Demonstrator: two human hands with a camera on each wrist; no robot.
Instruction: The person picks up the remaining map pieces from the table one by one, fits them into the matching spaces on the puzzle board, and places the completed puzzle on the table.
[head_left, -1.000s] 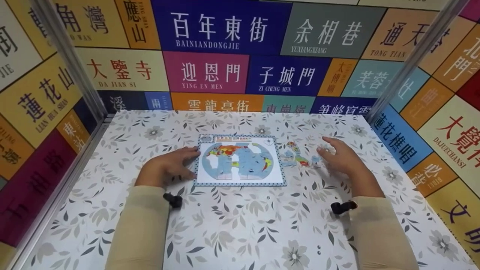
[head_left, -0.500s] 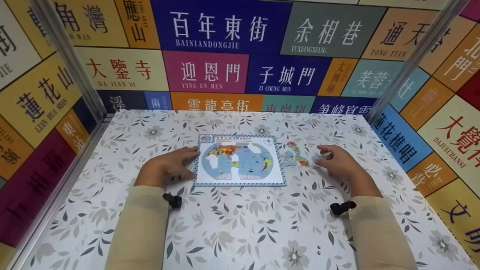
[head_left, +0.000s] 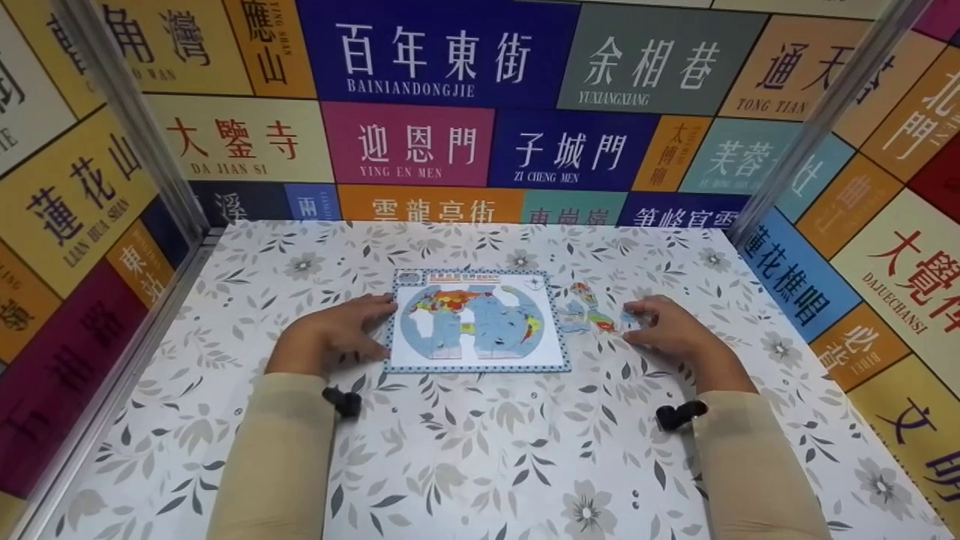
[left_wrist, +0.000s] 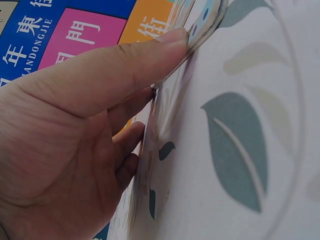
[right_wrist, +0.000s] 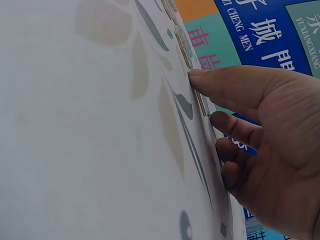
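Observation:
A world-map jigsaw board (head_left: 480,368) with a blue dotted border lies flat on the table. Several map pieces sit in it, with white gaps between them. Along its left edge rests my left hand (head_left: 330,330); in the left wrist view the thumb (left_wrist: 175,42) touches the board's edge, the other fingers lying against the tabletop. Right of the board, my right hand (head_left: 667,328) pinches a small puzzle piece (right_wrist: 202,102) between thumb and index finger, low against the table. The other right fingers are curled in. Loose puzzle pieces (head_left: 602,322) lie between board and right hand.
The table (head_left: 450,465) has a white cover with grey leaves and flowers. Panels (head_left: 420,142) with large printed characters stand behind it and on both sides. Metal posts (head_left: 817,112) mark the back corners. Black wrist cameras (head_left: 681,415) sit on both sleeves.
My right hand has moved a little left and down to a loose piece, its thumb and index finger closing on it. The left hand stays at the board's edge.

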